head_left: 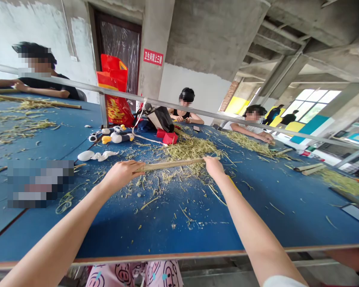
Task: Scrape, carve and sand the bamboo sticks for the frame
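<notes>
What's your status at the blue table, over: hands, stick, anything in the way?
Left hand and right hand gripping a bamboo stick near its ends. Stick over a heap of pale shavings. Nothing seen blocking the hands.

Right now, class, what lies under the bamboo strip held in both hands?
Pale shavings on the blue table show along the bamboo strip, between the left hand and right hand; what lies directly beneath it is hidden.

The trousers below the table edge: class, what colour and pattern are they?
The trousers are pink with cartoon pig faces, best seen in the head view.
</notes>
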`<state>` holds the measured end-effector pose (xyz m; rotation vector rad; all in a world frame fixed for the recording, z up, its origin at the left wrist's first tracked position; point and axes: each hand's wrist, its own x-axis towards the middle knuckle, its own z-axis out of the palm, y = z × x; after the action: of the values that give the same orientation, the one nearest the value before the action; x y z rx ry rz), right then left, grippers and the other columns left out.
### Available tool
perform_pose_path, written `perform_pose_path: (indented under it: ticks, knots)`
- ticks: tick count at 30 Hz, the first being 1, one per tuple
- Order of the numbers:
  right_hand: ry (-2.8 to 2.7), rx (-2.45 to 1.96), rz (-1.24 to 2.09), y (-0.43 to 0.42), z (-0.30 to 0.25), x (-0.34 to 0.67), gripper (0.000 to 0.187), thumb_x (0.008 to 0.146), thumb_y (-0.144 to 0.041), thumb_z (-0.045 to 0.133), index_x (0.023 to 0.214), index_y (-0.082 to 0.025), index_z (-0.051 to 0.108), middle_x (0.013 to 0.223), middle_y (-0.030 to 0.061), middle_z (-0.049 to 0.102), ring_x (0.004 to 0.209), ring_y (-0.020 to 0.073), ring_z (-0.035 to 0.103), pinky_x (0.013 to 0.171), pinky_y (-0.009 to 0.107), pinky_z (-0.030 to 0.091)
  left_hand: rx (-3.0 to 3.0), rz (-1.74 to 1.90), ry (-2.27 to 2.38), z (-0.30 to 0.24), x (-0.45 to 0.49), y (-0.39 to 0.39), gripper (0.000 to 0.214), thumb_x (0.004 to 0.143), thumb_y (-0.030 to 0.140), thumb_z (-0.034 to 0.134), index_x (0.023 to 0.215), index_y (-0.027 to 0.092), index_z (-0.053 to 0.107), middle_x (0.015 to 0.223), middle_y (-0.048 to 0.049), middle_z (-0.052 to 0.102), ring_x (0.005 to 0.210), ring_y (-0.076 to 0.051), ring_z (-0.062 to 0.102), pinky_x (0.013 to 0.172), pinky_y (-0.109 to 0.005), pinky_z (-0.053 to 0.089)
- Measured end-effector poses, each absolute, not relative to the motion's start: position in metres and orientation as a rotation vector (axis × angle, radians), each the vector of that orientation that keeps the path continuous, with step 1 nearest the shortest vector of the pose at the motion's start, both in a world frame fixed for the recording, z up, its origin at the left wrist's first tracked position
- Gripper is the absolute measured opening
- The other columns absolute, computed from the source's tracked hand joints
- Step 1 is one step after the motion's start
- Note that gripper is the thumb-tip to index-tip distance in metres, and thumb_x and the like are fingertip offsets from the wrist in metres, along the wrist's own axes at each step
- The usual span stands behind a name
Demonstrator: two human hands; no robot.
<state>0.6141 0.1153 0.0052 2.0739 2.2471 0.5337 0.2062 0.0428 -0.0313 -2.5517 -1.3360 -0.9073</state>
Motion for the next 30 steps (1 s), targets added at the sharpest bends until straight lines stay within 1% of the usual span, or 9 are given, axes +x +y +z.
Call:
perform_pose_path:
  ticks: [2, 6, 9, 11, 15, 17, 21, 26, 30]
  knots:
    - [2.285, 1.998, 0.549, 0.11, -0.002, 0.597, 0.046, 0.092, -0.002, 0.035, 0.128, -0.013, 0.061, 0.121, 0.0186, 0.067, 0.104, 0.0224, 0.068, 0.089, 0.031, 0.052, -2.537, -0.892, -1.293, -0.032, 0.206, 0.043, 0.049, 0.097, 0.052, 0.042, 0.123, 0.02, 0.069, 0.095, -0.0096, 0.074, 0.078, -0.02, 0.07, 0.066, -0.026, 0.054]
    - [2.355, 1.855, 0.546, 0.106, -0.004, 0.587, 0.047, 0.094, -0.004, 0.035, 0.134, -0.017, 0.054, 0.127, 0.0179, 0.063, 0.105, 0.0212, 0.067, 0.089, 0.03, 0.051, -2.515, -0.833, -1.267, -0.034, 0.206, 0.042, 0.048, 0.098, 0.05, 0.042, 0.125, 0.02, 0.068, 0.092, -0.0085, 0.074, 0.076, -0.018, 0.071, 0.065, -0.024, 0.054]
    - [2.268, 1.894, 0.524, 0.115, 0.003, 0.602, 0.042, 0.091, 0.0, 0.034, 0.122, -0.009, 0.06, 0.114, 0.0223, 0.066, 0.1, 0.0258, 0.069, 0.085, 0.034, 0.052, -2.516, -0.807, -1.26, -0.034, 0.204, 0.043, 0.047, 0.098, 0.05, 0.043, 0.125, 0.021, 0.068, 0.092, -0.0077, 0.074, 0.077, -0.019, 0.071, 0.065, -0.024, 0.054]
    - [2.229, 1.903, 0.508, 0.121, 0.006, 0.611, 0.039, 0.09, 0.001, 0.034, 0.116, -0.006, 0.063, 0.107, 0.023, 0.068, 0.098, 0.0279, 0.07, 0.084, 0.036, 0.052, -2.521, -0.806, -1.267, -0.033, 0.202, 0.044, 0.047, 0.097, 0.05, 0.044, 0.124, 0.02, 0.068, 0.092, -0.0075, 0.075, 0.077, -0.019, 0.071, 0.065, -0.025, 0.054]
    - [2.259, 1.839, 0.48, 0.125, 0.006, 0.619, 0.043, 0.092, -0.002, 0.038, 0.127, -0.015, 0.059, 0.12, 0.0192, 0.065, 0.107, 0.0236, 0.067, 0.092, 0.033, 0.049, -2.524, -0.819, -1.254, -0.03, 0.196, 0.046, 0.045, 0.097, 0.048, 0.045, 0.122, 0.019, 0.069, 0.094, -0.008, 0.075, 0.078, -0.019, 0.071, 0.07, -0.025, 0.054]
    - [2.214, 1.873, 0.466, 0.127, 0.008, 0.626, 0.042, 0.093, -0.004, 0.04, 0.129, -0.014, 0.059, 0.118, 0.0197, 0.067, 0.107, 0.0237, 0.067, 0.093, 0.033, 0.048, -2.516, -0.816, -1.218, -0.028, 0.194, 0.046, 0.044, 0.098, 0.047, 0.045, 0.123, 0.019, 0.069, 0.093, -0.0076, 0.075, 0.079, -0.018, 0.071, 0.072, -0.025, 0.054]
    - [2.061, 2.0, 0.432, 0.139, 0.011, 0.637, 0.029, 0.092, -0.008, 0.046, 0.111, -0.006, 0.068, 0.101, 0.0239, 0.071, 0.098, 0.029, 0.07, 0.088, 0.037, 0.05, -2.448, -0.801, -1.088, -0.026, 0.192, 0.045, 0.044, 0.1, 0.045, 0.041, 0.123, 0.019, 0.068, 0.092, -0.007, 0.075, 0.079, -0.018, 0.071, 0.072, -0.025, 0.055]
    - [2.073, 2.031, 0.397, 0.146, 0.009, 0.638, 0.032, 0.092, -0.006, 0.046, 0.113, -0.014, 0.069, 0.107, 0.0179, 0.072, 0.102, 0.024, 0.068, 0.088, 0.03, 0.047, -2.381, -0.806, -0.981, -0.024, 0.19, 0.044, 0.041, 0.1, 0.04, 0.044, 0.121, 0.015, 0.068, 0.089, -0.0068, 0.075, 0.073, -0.016, 0.071, 0.066, -0.024, 0.055]
    - [1.959, 2.15, 0.376, 0.147, 0.027, 0.654, 0.031, 0.09, -0.002, 0.046, 0.11, -0.006, 0.07, 0.104, 0.0236, 0.071, 0.099, 0.0255, 0.069, 0.082, 0.028, 0.047, -2.345, -0.823, -0.923, -0.019, 0.192, 0.042, 0.038, 0.1, 0.038, 0.046, 0.12, 0.016, 0.068, 0.091, -0.0061, 0.075, 0.075, -0.015, 0.071, 0.067, -0.023, 0.055]
